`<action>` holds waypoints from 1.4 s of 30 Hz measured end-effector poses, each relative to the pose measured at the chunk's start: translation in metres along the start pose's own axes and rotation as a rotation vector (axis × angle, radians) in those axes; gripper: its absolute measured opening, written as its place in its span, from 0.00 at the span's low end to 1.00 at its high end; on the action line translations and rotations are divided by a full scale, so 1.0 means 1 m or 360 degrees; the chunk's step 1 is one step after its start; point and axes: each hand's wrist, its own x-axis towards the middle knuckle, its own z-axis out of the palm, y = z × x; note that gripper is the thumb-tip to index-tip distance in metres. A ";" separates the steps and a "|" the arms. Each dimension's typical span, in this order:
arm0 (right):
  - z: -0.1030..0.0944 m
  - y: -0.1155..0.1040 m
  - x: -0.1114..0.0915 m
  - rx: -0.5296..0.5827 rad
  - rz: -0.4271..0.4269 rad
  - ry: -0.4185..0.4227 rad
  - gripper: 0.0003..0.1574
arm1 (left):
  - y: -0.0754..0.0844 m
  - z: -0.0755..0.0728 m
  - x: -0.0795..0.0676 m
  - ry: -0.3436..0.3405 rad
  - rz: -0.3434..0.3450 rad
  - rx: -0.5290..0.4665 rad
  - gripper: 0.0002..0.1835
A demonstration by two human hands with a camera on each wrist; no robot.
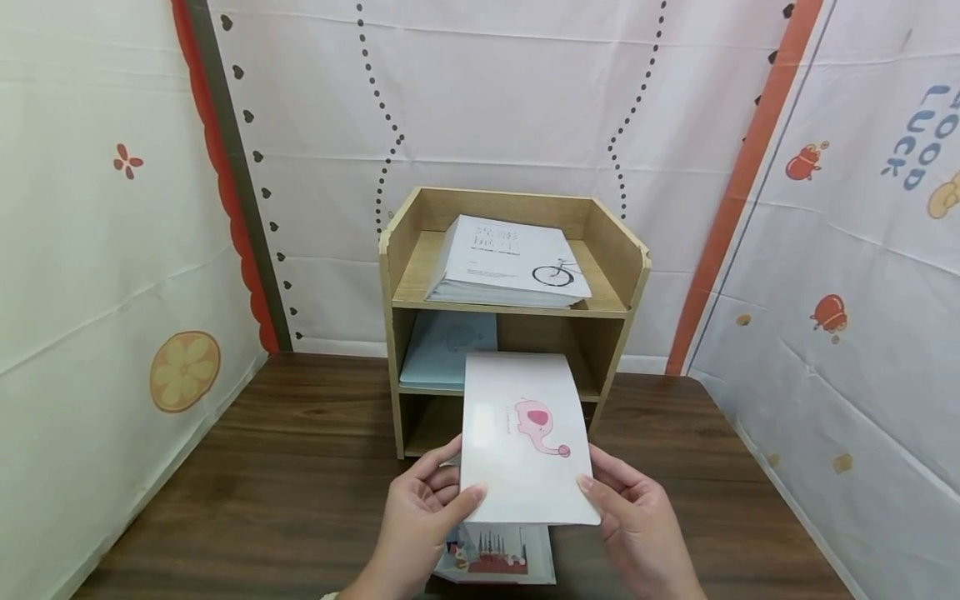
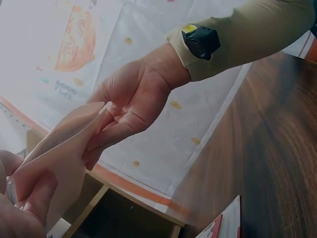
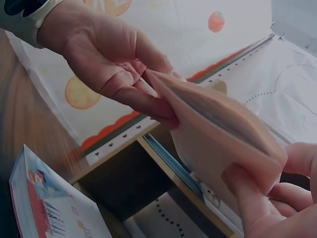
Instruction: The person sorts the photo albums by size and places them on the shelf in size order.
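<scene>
A white notebook (image 1: 525, 467) with a pink elephant on its cover is held up in front of the shelf. My left hand (image 1: 423, 512) pinches its near left corner, thumb on top of the cover. On the other side, my right hand (image 1: 637, 521) pinches the near right corner the same way. In the right wrist view the notebook (image 3: 208, 144) bows a little, and its pages part slightly along the near edge. Below it, an illustrated book (image 1: 498, 554) lies on the table, partly hidden by the notebook.
A wooden three-tier shelf (image 1: 510, 310) stands at the back of the dark table (image 1: 315, 500). On its top tier lies a thick white book (image 1: 506, 258) with a bicycle print. A light blue notebook (image 1: 442, 346) lies at the left of the middle tier. Printed cloth surrounds the table.
</scene>
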 end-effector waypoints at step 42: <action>-0.046 -0.003 0.022 0.0103 0.0007 -0.0002 0.22 | -0.028 0.040 0.035 -0.0075 0.0038 0.0034 0.35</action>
